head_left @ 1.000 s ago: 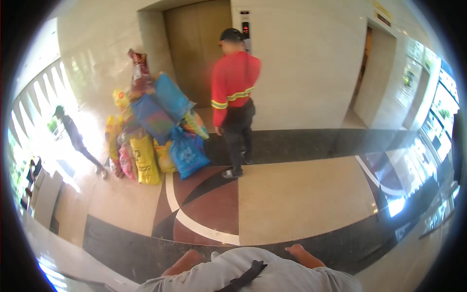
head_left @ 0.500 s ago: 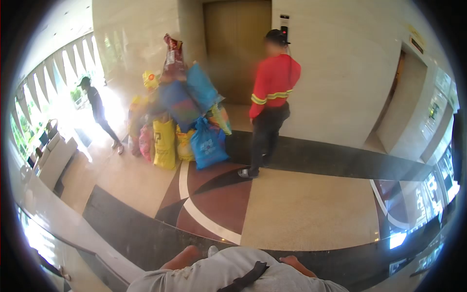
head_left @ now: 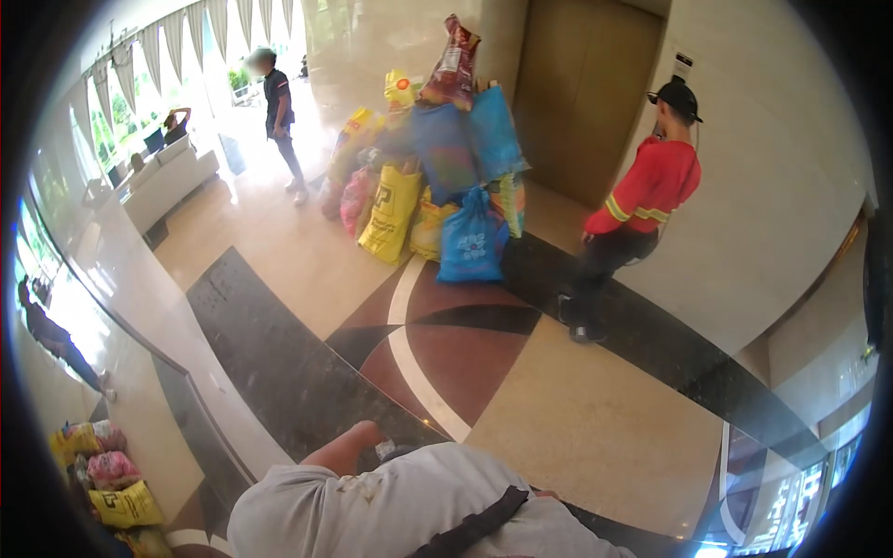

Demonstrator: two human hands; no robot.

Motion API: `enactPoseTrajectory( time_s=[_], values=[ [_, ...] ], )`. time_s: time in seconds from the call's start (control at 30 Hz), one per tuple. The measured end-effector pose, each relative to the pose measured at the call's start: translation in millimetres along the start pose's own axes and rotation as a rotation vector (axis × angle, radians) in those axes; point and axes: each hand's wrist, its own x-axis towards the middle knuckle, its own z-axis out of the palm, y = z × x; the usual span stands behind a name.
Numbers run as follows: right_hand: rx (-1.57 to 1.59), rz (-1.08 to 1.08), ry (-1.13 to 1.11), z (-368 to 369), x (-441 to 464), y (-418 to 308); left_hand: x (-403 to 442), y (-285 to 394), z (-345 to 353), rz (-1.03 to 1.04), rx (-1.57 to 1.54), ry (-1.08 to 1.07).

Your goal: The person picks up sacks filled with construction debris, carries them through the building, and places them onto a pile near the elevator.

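Note:
A bare part of my left arm (head_left: 342,450) comes out of my grey shirt (head_left: 400,498) at the bottom of the head view. Its far end is rounded, and no fingers can be made out there. On the other side, only a sliver of skin (head_left: 547,494) shows past the shirt, so my right hand's fingers are hidden. A black strap (head_left: 484,525) crosses the shirt. I see nothing held in either hand. Ahead stands a tall pile of stuffed bags, among them a blue bag (head_left: 473,244), a yellow bag (head_left: 391,212) and a dark red sack (head_left: 452,63).
A person in a red top (head_left: 651,186) and black cap stands right of the bags, near a closed brass-coloured elevator door (head_left: 581,93). Another person in dark clothes (head_left: 279,107) stands at the back left by a white sofa (head_left: 172,181). A glossy surface at left mirrors the bags.
My view has turned left and tilted, so the bags and the person in red now appear farther right and higher. That person has turned. Less of my right arm shows.

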Motion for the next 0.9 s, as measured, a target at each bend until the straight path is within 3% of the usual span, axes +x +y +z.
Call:
enactPoseTrajectory(
  time_s=[0.1,0.2,0.27,0.33,0.4,0.53,0.67,0.8,0.9],
  values=[
    [0.213,0.354,-0.09,-89.3,-61.0,-83.7,13.5,-28.0,8.6,0.038,0.01,-0.013],
    [0.304,0.257,-0.077,-99.5,-45.7,-101.9,12.5,-50.1,8.6,0.031,-0.028,0.019],
    [0.109,0.007,-0.086,-92.1,-6.9,-95.3,-12.1,-55.5,-14.9,0.015,-0.044,0.037],
    [0.043,-0.01,-0.107,-97.8,-1.4,-115.5,-31.4,-62.6,-35.5,0.012,-0.017,0.032],
    [0.102,0.204,-0.129,-129.2,-22.8,-186.1,-20.6,-90.6,-33.9,-0.082,-0.105,0.038],
    [0.104,0.077,-0.117,-125.3,-3.1,-240.7,-80.1,-97.0,-98.1,-0.23,-0.256,-0.037],
    [0.127,-0.024,-0.07,-104.6,23.7,-283.0,-35.0,-159.1,-75.7,-0.195,-0.241,0.207],
    [0.13,0.033,-0.128,-80.2,40.6,-317.5,6.0,-212.0,-63.7,-0.136,-0.155,0.067],
    [0.188,-0.115,-0.147,-62.5,34.9,-329.9,51.1,-258.2,-21.2,-0.017,-0.078,0.068]
  ],
)
